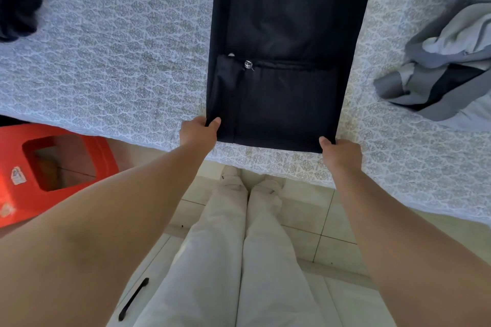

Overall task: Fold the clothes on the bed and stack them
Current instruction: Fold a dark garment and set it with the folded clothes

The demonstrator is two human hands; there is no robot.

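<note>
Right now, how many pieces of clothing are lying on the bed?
3 in view: the black trousers laid flat in the middle with both hands holding their near edge, a dark garment far left, and a grey crumpled garment far right. More may lie out of frame.

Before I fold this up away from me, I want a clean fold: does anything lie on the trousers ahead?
Nothing visible does. The dark trousers lie flat and bare; left hand and right hand pinch the near corners.
</note>
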